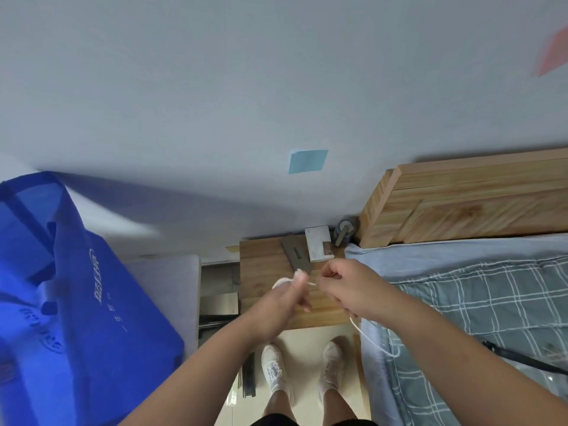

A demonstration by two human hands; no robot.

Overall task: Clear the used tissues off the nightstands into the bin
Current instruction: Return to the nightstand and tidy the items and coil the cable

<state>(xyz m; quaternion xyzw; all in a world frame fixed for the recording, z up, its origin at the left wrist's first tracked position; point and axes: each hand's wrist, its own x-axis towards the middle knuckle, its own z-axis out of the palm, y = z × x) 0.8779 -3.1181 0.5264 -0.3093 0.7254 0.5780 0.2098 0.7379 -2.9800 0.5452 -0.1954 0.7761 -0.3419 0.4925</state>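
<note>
I stand over a wooden nightstand [261,259] set against the wall beside the bed. Above it, my left hand [285,299] grips a looped white cord [311,283] with its fingers curled round it. Close to its right, my right hand [347,287] pinches the same cord. From under that hand the cord trails down along the bed's edge. I see no tissue on the nightstand, and no bin is in view.
A grey flat item [296,253], a white box [318,244] and a small grey roll [345,230] lie at the nightstand's back. The bed with a checked blanket [476,302] and wooden headboard [461,204] is on the right. A large blue bag [76,302] fills the left.
</note>
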